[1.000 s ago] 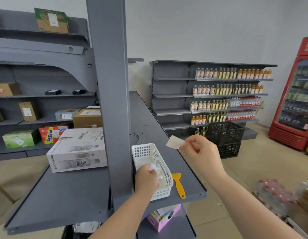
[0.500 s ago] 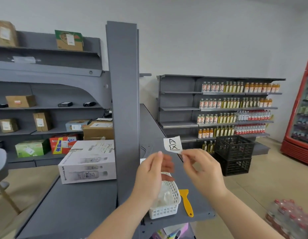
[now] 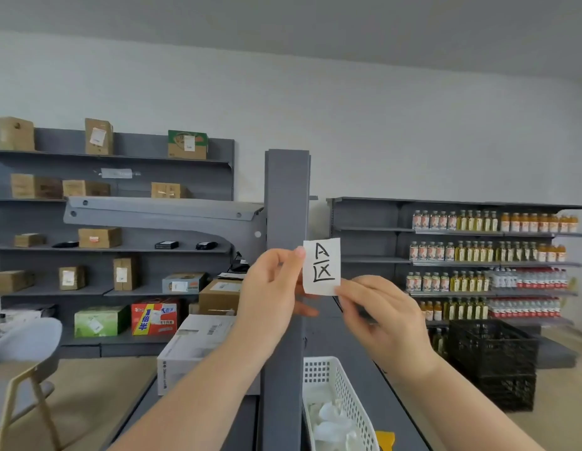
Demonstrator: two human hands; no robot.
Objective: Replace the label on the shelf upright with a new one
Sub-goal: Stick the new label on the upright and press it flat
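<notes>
A white paper label (image 3: 322, 265) with black hand-drawn characters is held upright just right of the grey shelf upright (image 3: 287, 203). My left hand (image 3: 270, 288) pinches the label's upper left edge with thumb and forefinger, in front of the upright. My right hand (image 3: 379, 315) pinches its lower right corner. The upright's face above my hands is bare grey metal. The face behind my left hand is hidden.
A white perforated basket (image 3: 340, 398) with crumpled white paper sits on the grey shelf below, a yellow scraper (image 3: 384, 440) beside it. A white carton (image 3: 193, 348) stands left of the upright. Black crates (image 3: 493, 359) and bottle shelves (image 3: 491, 255) are at right.
Both hands rose with the label. The left hand left the basket and took the label's upper left edge. The view tilted up.
</notes>
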